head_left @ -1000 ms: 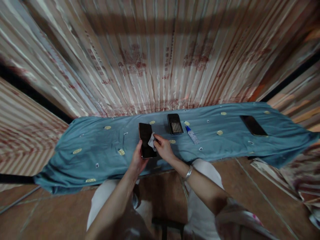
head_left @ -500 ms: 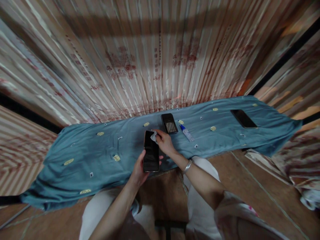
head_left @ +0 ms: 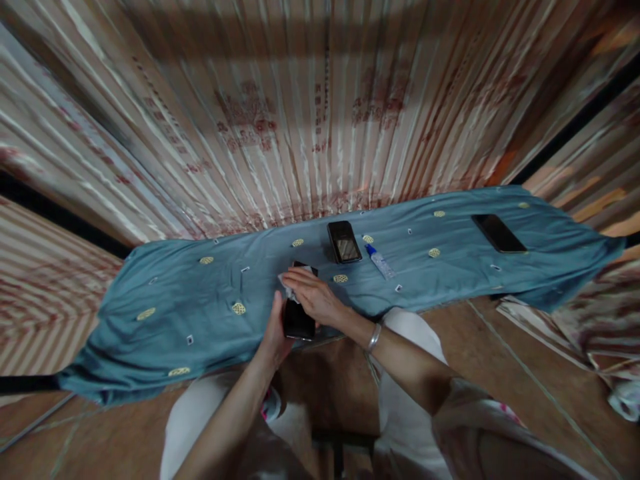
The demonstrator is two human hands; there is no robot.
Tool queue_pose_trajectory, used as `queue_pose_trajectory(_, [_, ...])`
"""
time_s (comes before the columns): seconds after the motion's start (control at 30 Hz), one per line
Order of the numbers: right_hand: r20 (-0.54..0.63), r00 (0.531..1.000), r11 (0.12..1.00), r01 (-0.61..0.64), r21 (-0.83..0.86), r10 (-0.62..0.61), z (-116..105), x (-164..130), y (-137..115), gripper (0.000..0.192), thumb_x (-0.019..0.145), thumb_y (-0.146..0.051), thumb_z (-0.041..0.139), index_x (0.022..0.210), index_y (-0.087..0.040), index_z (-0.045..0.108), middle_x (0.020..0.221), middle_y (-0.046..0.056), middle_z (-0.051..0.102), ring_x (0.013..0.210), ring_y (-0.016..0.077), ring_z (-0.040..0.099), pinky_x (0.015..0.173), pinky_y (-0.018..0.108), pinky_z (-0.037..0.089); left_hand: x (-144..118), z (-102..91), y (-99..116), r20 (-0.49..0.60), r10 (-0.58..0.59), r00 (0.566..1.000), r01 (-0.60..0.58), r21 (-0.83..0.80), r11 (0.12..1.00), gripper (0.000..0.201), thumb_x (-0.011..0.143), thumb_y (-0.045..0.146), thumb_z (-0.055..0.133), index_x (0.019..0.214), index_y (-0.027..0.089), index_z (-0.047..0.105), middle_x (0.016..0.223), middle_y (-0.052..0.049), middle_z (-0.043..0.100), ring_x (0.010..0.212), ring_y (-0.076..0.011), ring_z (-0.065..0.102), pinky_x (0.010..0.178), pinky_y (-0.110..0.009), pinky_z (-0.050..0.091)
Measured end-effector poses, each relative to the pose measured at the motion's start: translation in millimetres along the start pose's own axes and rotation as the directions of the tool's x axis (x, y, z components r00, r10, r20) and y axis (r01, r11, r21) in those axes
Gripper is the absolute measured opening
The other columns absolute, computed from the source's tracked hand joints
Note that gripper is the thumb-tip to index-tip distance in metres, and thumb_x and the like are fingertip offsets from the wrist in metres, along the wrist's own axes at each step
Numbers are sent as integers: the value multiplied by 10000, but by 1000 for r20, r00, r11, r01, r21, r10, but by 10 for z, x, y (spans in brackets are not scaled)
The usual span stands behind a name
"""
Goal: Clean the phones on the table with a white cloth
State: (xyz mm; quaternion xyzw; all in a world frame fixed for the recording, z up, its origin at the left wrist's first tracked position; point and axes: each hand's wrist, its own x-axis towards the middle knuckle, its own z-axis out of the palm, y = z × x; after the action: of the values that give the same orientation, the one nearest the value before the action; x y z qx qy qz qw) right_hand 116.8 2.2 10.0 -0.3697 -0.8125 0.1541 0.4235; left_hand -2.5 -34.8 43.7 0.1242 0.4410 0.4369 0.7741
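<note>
Head view: the right hand [head_left: 313,298] covers the upper half of the dark phone [head_left: 299,320], pinching a white cloth [head_left: 289,288] against it; the left hand [head_left: 278,328] clasps its left edge; the phone's long axis runs away from the person, above the blue cloth's [head_left: 200,300] near edge.

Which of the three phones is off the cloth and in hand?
The phone nearest the body, held by the left hand; the middle phone and far-right phone lie flat.

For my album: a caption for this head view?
Left hand holds a dark phone while right hand presses a white wipe on it.
</note>
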Motion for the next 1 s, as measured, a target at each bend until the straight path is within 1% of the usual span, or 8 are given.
queue_pose_trajectory(0.1, [37, 998, 998, 56, 15, -57, 62, -28, -75, 421, 939, -117, 341, 1299, -170, 551, 1309, 113, 594, 1337, 189, 427, 1102, 427, 413, 46, 30, 53, -87, 118, 989, -123, -51, 991, 436, 979, 373, 316, 1296, 170, 536, 971, -70, 721, 980, -208, 683, 887, -333, 531])
queue_pose_trajectory(0.17, [52, 997, 998, 60, 7, -60, 50, -24, -67, 406, 941, -119, 347, 1282, -145, 563, 1297, 130, 599, 1336, 191, 431, 1111, 406, 405, 53, 35, 50, -94, 139, 986, -144, -41, 989, 422, 979, 347, 327, 1307, 173, 527, 990, -66, 718, 995, -200, 677, 901, -323, 524])
queue_pose_trajectory(0.3, [48, 999, 999, 20, -46, -18, -44, 20, 43, 407, 940, -111, 352, 1289, -158, 555, 1324, 125, 581, 1349, 193, 419, 1130, 421, 371, 20, 6, -4, -6, 52, 999, -51, 71, 996, 411, 960, 373, 387, 1271, 166, 556, 980, -89, 725, 899, -226, 701, 789, -359, 567])
queue_pose_trajectory(0.43, [26, 999, 998, -26, -65, 28, -104, 53, 143, 426, 934, -98, 340, 1304, -166, 542, 1339, 116, 572, 1368, 197, 392, 1131, 439, 363, 7, -30, -42, 29, 21, 999, -25, 152, 988, 415, 950, 391, 402, 1212, 136, 598, 900, -116, 737, 761, -226, 717, 681, -344, 581])
queue_pose_trajectory(0.6, [-38, 994, 994, -106, -37, 104, -111, 67, 203, 458, 942, -118, 308, 1355, -183, 495, 1391, 108, 524, 1359, 178, 402, 1134, 397, 355, -2, -30, -43, 58, -18, 998, 4, 224, 975, 484, 967, 413, 331, 1198, 88, 606, 804, -142, 741, 687, -227, 720, 646, -328, 580])
queue_pose_trajectory(0.8, [-45, 986, 987, -158, 9, 158, -108, 80, 262, 486, 940, -136, 297, 1409, -150, 422, 1413, 130, 498, 1336, 182, 433, 1129, 393, 349, -33, -45, -10, 84, -5, 996, -19, 274, 961, 528, 970, 430, 306, 1260, 67, 556, 787, -148, 744, 655, -230, 719, 622, -329, 580])
queue_pose_trajectory(0.9, [-79, 977, 980, -197, 26, 198, -106, 89, 293, 469, 942, -163, 313, 1391, -154, 449, 1371, 127, 544, 1295, 191, 482, 1103, 398, 374, -37, -62, 9, 89, -13, 996, -13, 290, 957, 553, 972, 440, 281, 1233, 48, 571, 778, -159, 743, 665, -237, 721, 620, -334, 578])
queue_pose_trajectory(1.0, [-103, 962, 966, -246, 75, 253, -109, 105, 325, 434, 936, -185, 350, 1329, -132, 525, 1309, 138, 599, 1242, 215, 537, 1069, 402, 405, -40, -72, 21, 87, 1, 996, -27, 290, 957, 528, 962, 434, 332, 1227, 46, 573, 791, -166, 744, 681, -245, 723, 618, -331, 576])
